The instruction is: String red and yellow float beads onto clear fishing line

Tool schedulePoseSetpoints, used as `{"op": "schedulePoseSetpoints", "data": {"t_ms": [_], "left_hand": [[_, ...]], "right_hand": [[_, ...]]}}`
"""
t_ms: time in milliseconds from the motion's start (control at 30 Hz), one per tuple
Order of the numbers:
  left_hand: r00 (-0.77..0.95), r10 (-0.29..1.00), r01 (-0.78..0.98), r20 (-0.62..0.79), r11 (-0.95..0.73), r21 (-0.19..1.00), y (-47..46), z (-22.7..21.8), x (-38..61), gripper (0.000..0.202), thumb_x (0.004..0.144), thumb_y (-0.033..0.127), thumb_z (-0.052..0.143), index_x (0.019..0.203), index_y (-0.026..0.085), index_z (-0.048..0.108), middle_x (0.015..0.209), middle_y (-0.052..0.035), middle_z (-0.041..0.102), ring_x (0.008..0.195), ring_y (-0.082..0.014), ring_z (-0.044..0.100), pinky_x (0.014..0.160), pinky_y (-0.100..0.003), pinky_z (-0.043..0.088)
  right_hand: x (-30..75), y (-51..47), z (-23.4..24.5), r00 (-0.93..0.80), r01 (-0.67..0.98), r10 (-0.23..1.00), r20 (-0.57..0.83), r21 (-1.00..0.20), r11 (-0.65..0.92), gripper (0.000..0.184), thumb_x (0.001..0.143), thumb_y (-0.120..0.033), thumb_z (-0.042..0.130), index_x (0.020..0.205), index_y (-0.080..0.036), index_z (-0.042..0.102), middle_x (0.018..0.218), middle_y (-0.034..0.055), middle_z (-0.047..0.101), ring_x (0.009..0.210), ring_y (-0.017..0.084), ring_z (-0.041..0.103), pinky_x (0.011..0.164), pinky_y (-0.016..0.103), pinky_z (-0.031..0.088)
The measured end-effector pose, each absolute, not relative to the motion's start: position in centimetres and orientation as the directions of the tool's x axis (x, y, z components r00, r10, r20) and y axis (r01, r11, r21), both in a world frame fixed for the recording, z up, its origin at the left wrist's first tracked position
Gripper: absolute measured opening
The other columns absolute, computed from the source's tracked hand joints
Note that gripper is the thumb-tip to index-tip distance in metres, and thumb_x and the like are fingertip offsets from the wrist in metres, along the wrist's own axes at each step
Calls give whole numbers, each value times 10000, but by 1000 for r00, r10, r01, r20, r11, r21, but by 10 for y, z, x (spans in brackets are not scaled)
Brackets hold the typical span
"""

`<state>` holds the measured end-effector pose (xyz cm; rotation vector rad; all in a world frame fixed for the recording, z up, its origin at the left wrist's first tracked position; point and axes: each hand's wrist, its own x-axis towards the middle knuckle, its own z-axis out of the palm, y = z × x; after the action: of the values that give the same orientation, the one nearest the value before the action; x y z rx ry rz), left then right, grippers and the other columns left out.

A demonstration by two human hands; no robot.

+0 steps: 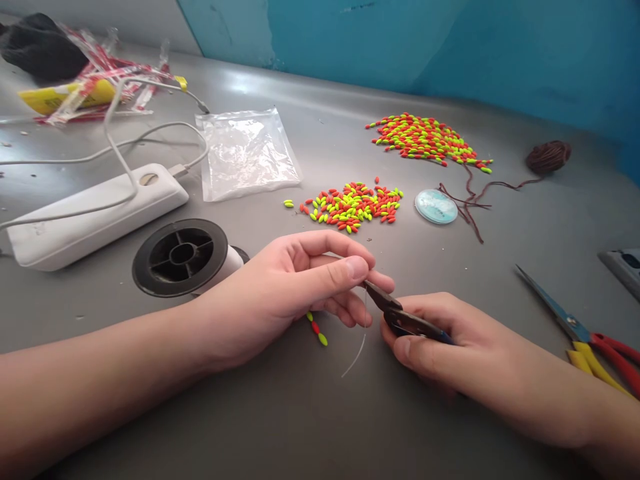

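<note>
My left hand (295, 287) is pinched, thumb against forefinger, on a thin clear line (357, 353) that hangs down and curls toward me. A short string of red and yellow-green beads (317, 329) trails below its fingers. My right hand (440, 343) is closed on small dark pliers (395, 310), whose tip meets the pinched spot at my left fingertips. A black spool of line (183, 257) lies just behind my left wrist.
Two heaps of red and yellow-green beads (353, 203) (425, 139) lie farther back, with a clear bag (247, 153), a small round reel (436, 205), brown cord (547, 157), a white power strip (95, 217) and scissors (585, 337) at the right.
</note>
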<state>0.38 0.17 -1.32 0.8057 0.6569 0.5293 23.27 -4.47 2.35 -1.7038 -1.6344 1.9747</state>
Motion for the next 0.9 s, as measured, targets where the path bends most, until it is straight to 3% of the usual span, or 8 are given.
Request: {"op": "schedulePoseSetpoints", "data": {"t_ms": [467, 733, 900], "left_hand": [[681, 660, -182, -318, 573, 799, 0, -12, 3, 161, 1005, 350, 770, 1036, 202, 714, 1107, -23, 848, 808, -87, 788, 768, -191, 618], [666, 669, -182, -330, 574, 798, 0, -11, 3, 156, 997, 342, 777, 1041, 202, 725, 1107, -43, 850, 808, -112, 795, 743, -209, 612], [660, 677, -193, -326, 572, 797, 0, -11, 4, 173, 990, 353, 784, 1040, 197, 728, 1101, -54, 849, 810, -126, 795, 744, -231, 609]], "right_hand": [[235, -47, 21, -346, 568, 692, -634, -729, -383, 216, 906, -362, 692, 787, -200, 613, 761, 1, 520, 688, 156, 448, 563, 257, 379], [235, -47, 20, -348, 530, 705, -619, -750, -396, 299, 890, -374, 720, 712, -208, 547, 729, 1, 500, 668, 153, 439, 540, 254, 374], [234, -46, 21, -371, 542, 666, -648, -733, -411, 246, 913, -359, 674, 773, -210, 537, 744, -17, 435, 675, 143, 405, 552, 257, 358]]}}
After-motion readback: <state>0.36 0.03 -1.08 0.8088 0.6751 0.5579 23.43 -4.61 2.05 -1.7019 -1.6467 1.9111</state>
